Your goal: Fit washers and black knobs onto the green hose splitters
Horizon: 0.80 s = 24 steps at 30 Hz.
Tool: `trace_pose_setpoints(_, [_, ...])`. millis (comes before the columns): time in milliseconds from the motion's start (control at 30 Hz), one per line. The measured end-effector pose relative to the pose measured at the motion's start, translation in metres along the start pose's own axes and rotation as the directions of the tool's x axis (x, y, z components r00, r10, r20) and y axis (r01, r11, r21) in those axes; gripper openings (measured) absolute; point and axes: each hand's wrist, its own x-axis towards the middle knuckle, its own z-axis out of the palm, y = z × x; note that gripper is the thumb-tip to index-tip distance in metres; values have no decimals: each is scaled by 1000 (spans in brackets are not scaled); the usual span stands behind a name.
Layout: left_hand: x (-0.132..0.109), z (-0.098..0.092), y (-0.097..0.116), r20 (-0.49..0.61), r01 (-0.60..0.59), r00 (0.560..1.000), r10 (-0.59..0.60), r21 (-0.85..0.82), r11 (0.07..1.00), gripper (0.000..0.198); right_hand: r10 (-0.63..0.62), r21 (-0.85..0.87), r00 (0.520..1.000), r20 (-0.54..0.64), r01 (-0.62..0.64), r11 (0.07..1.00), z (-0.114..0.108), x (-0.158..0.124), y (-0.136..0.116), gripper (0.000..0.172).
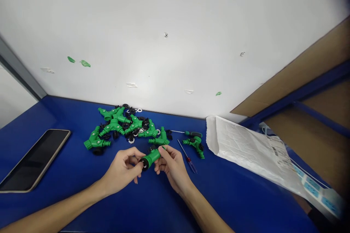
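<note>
Between my hands is a green plastic Y-shaped hose connector [154,156] with a black ring on its near-left end. My left hand [127,167] pinches that black end, fingertips at its opening, where something pale shows. Wrapped around the connector's far-right part are the fingers of my right hand [172,165]. Just beyond lies another green connector [161,137]. A pile of several similar green connectors [115,120], mixed with black caps and white rings [131,140], spreads to the left and behind. One more green connector with black levers [195,145] rests to the right.
A red-handled screwdriver [190,164] and a dark-handled one [193,134] lie right of the pile. A white padded envelope [251,149] covers the right side, near a power strip [314,187]. A phone [35,158] lies left on the blue table [82,178]. A white wall panel [164,62] stands behind.
</note>
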Motion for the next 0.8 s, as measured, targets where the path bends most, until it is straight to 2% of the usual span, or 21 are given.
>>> trace_pose_setpoints(267, [3, 3, 6, -81, 35, 996, -35, 3, 999, 19, -36, -15, 999, -29, 36, 999, 5, 3, 4, 38])
trace_pose_setpoints(433, [1, 2, 4, -92, 29, 995, -25, 51, 998, 18, -30, -10, 999, -15, 29, 1000, 8, 4, 5, 38])
trace_pose_setpoints(533, [0, 3, 2, -69, -9, 998, 11, 21, 1000, 17, -21, 27, 1000, -13, 21, 999, 8, 4, 3, 37])
trace_pose_setpoints(600, [-1, 3, 2, -41, -82, 996, 82, -9, 997, 17, -11, 88, 1000, -17, 12, 996, 8, 3, 2, 36])
trace_pose_setpoints(667, [-2, 3, 2, -38, -215, 976, 216, 27, 976, 21, 20, 159, 1000, -19, -16, 987, 8, 2, 2, 35])
trace_pose_setpoints(800, [-4, 0, -1, -56, -481, 864, 500, 198, 854, 37, 61, 258, 998, 10, -61, 964, 8, -1, 4, 31])
